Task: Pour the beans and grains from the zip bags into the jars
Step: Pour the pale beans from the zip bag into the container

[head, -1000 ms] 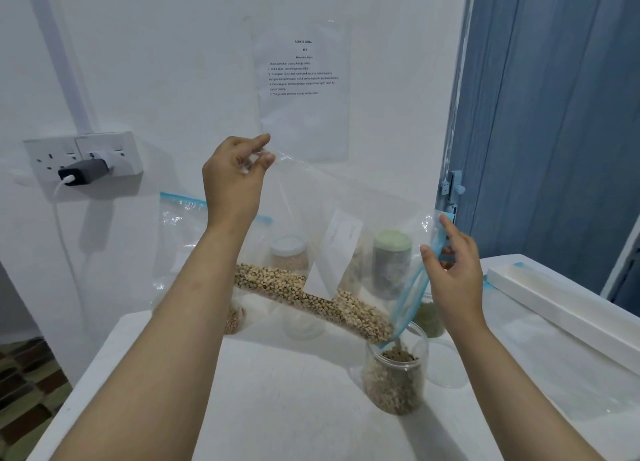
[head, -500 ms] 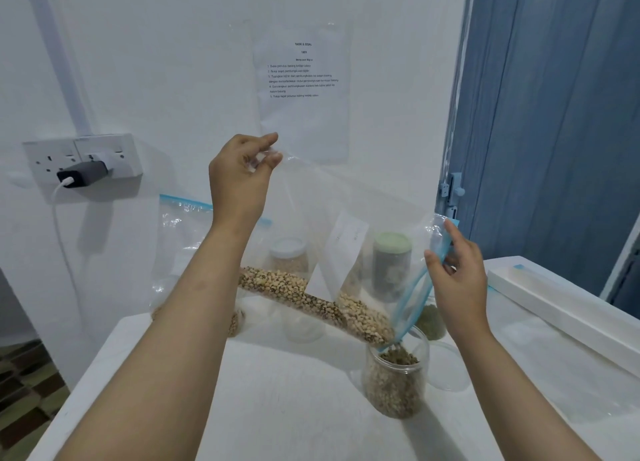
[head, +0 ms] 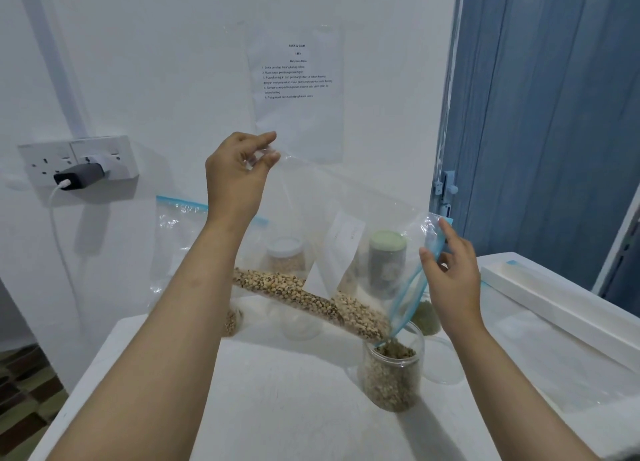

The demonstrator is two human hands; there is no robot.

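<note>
Our left hand (head: 239, 173) has raised the pinched zip bag (head: 332, 218) corner, right hand (head: 450, 277) pinching its mouth, so beans (head: 311, 298) slide faster into the jar (head: 391, 374).

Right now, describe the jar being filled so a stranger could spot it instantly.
On the white table, look below the tilted zip bag held by both hands. The open jar stands at the bag's lower corner, nearest the camera. Unlike the lidded jars behind, it has no lid.

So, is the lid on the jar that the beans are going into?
No, the jar stands open under the mouth of the tilted zip bag, with beans sliding in.
</note>
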